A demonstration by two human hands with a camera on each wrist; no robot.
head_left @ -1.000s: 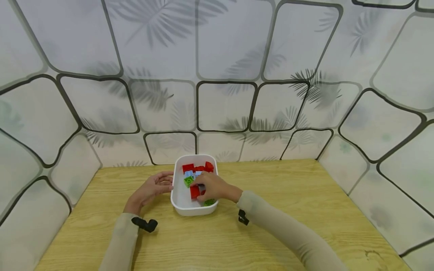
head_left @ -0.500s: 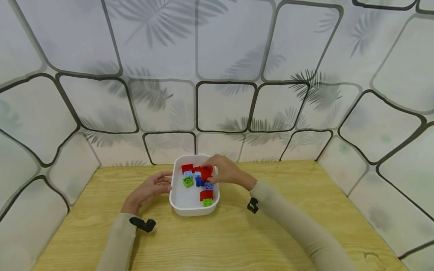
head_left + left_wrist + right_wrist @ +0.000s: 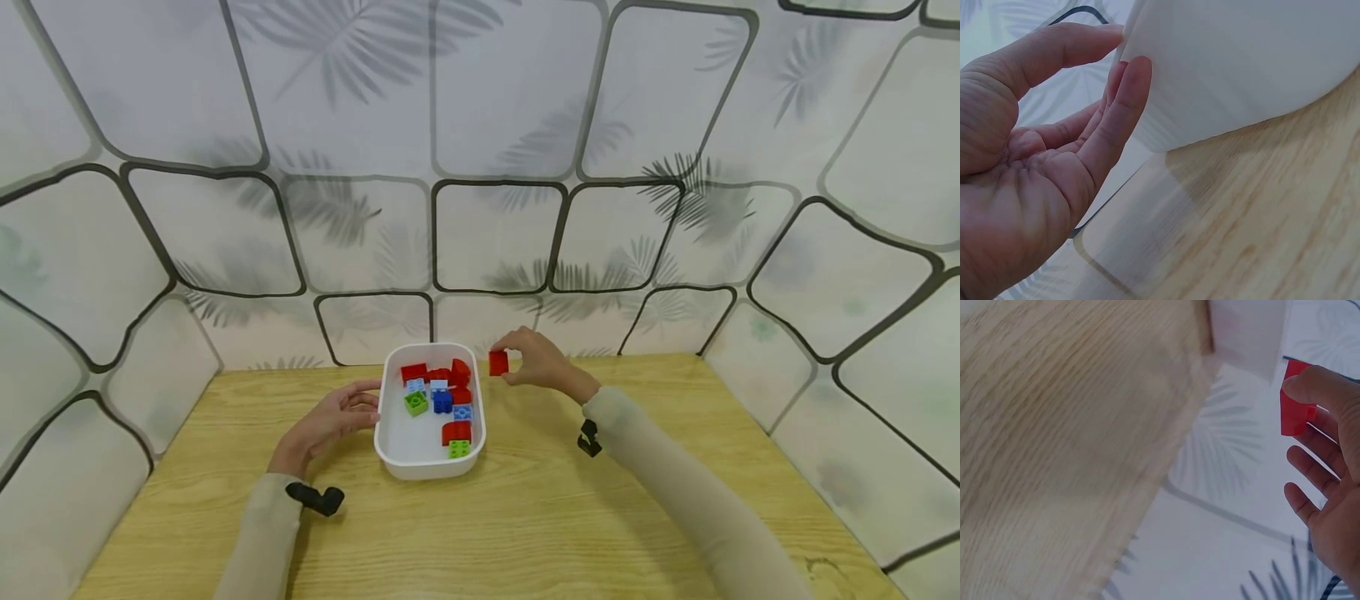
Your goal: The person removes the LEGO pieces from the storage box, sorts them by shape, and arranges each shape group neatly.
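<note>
My right hand [image 3: 545, 360] pinches a red toy brick [image 3: 498, 362] between thumb and fingers, in the air just right of the white plastic tub [image 3: 405, 470]. In the right wrist view the thumb lies on the face of the red brick [image 3: 1293, 412], while the lower fingers hang free. My left hand [image 3: 327, 423] rests against the tub's left side, its fingertips at the wall. The left wrist view shows the thumb and fingertips touching the tub's wall [image 3: 1222, 75], with the fingers fairly straight. Red, blue and green bricks lie inside the tub, among them a green brick [image 3: 416, 404].
The tub stands on a wood-grain table [image 3: 525, 525], close to its back edge. A patterned cloth wall [image 3: 495, 233] rises behind and on both sides. Each wrist wears a black strap with a small camera mount [image 3: 322, 498].
My right hand has picked up a red brick in the tub and carried it out over the right rim. The left hand has stayed at the tub's side.
</note>
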